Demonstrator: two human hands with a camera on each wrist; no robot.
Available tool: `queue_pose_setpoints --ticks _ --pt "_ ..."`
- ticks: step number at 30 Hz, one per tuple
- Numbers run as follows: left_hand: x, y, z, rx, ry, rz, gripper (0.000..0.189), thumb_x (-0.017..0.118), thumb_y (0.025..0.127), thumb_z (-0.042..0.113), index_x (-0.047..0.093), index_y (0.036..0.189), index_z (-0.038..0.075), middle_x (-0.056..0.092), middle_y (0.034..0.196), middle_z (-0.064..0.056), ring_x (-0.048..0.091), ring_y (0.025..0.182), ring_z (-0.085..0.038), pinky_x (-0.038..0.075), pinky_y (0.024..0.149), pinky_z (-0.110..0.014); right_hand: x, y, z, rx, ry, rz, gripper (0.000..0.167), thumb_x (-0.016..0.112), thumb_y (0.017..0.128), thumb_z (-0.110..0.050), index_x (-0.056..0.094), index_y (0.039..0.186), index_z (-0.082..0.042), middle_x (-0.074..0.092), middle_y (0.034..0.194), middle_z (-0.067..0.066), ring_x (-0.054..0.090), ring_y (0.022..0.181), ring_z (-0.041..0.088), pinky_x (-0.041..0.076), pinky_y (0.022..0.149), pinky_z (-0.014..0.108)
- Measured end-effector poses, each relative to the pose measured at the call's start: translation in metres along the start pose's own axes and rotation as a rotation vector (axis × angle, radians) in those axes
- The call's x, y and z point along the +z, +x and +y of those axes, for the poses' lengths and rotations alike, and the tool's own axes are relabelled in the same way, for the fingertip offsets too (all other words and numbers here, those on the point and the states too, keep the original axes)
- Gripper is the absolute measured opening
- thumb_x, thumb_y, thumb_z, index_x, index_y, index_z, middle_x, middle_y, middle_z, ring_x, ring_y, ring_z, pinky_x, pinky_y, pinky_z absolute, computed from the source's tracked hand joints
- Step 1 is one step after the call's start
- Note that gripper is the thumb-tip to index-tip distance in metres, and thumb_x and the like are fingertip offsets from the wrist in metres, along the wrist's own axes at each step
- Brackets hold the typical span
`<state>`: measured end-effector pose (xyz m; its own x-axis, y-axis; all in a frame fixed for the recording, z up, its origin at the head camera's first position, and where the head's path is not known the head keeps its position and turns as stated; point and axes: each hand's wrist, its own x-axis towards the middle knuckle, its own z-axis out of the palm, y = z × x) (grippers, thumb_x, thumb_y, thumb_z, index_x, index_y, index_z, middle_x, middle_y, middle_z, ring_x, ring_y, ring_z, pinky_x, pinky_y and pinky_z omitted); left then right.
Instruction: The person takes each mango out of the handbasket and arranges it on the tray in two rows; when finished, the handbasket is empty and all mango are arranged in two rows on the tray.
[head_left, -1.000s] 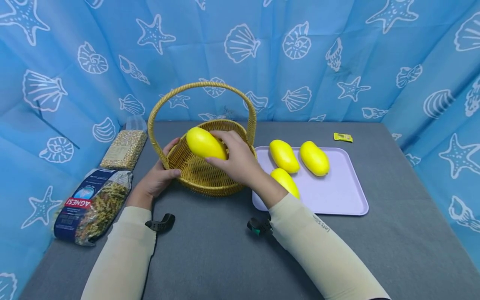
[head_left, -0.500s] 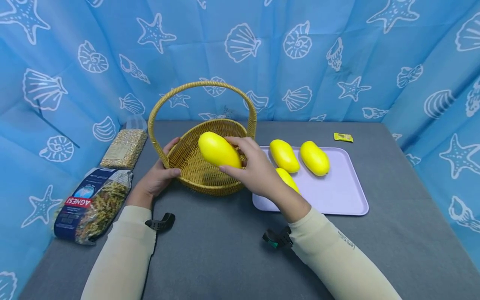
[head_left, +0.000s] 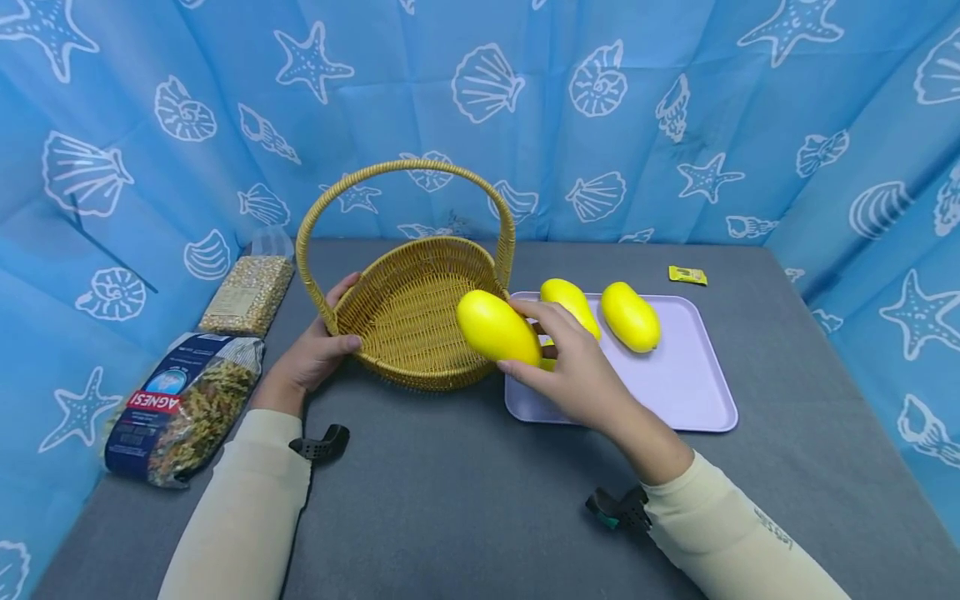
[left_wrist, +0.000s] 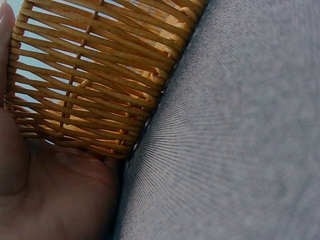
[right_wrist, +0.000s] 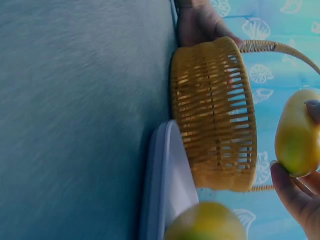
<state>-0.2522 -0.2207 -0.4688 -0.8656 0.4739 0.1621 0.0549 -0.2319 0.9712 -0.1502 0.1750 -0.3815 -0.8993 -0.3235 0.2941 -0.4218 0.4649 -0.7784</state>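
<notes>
A yellow mango (head_left: 495,327) is held in my right hand (head_left: 581,367), thumb at its near side and fingers round its right end. It overlaps the basket's right rim and the tray's left edge in the head view. The right wrist view has this mango (right_wrist: 295,135) raised above rim height. My left hand (head_left: 318,354) grips the left side of a round wicker basket (head_left: 416,325) with a tall handle, thumb over the rim. Close up in the left wrist view, the palm (left_wrist: 65,185) lies against the woven wall (left_wrist: 85,75).
On a lilac tray (head_left: 675,400) to the right lie mangoes (head_left: 630,317), one largely hidden by my right hand. A pasta bag (head_left: 183,408) and a bag of grains (head_left: 249,296) lie at left. A small yellow packet (head_left: 687,275) is at the back right, before a blue curtain (head_left: 525,125).
My right hand has carried the mango rightward and toward me, from over the basket's inside to its right rim beside the tray. The left hand stays at the basket.
</notes>
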Motion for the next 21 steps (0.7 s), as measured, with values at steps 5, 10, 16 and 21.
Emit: queue_pose_setpoints --ticks 5,10,16,21 --pt "0.0 -0.001 0.001 -0.003 -0.008 0.007 0.107 0.08 0.095 -0.002 0.012 0.176 0.021 0.02 0.175 -0.025 0.03 0.153 -0.045 0.034 0.119 -0.036 -0.013 -0.017 0.005 0.029 -0.019 0.015 0.076 0.09 0.092 -0.01 0.054 0.158 -0.01 0.056 0.151 0.008 0.058 0.127 0.027 0.06 0.094 0.05" --pt "0.0 -0.001 0.001 -0.005 0.003 0.01 0.106 0.077 0.096 -0.005 0.012 0.176 0.021 0.02 0.175 -0.024 0.03 0.154 -0.044 0.033 0.12 -0.036 -0.027 -0.033 0.009 0.094 -0.022 0.039 0.076 0.09 0.092 -0.007 0.052 0.158 -0.009 0.056 0.147 0.01 0.059 0.126 0.031 0.059 0.096 0.051" --pt "-0.002 0.0 -0.002 -0.003 -0.002 0.009 0.107 0.078 0.096 -0.003 0.012 0.176 0.021 0.019 0.176 -0.024 0.026 0.155 -0.047 0.032 0.121 -0.036 -0.043 -0.052 0.016 0.109 -0.046 0.094 0.076 0.089 0.093 -0.007 0.05 0.158 -0.006 0.054 0.147 0.014 0.06 0.126 0.035 0.057 0.095 0.028" --pt "-0.002 0.001 -0.002 -0.007 0.003 0.01 0.106 0.076 0.096 -0.004 0.013 0.176 0.023 0.019 0.176 -0.023 0.028 0.154 -0.046 0.034 0.119 -0.035 -0.054 -0.067 0.026 0.154 -0.045 0.135 0.08 0.089 0.092 -0.005 0.047 0.16 -0.004 0.05 0.149 0.019 0.058 0.125 0.038 0.049 0.09 0.012"
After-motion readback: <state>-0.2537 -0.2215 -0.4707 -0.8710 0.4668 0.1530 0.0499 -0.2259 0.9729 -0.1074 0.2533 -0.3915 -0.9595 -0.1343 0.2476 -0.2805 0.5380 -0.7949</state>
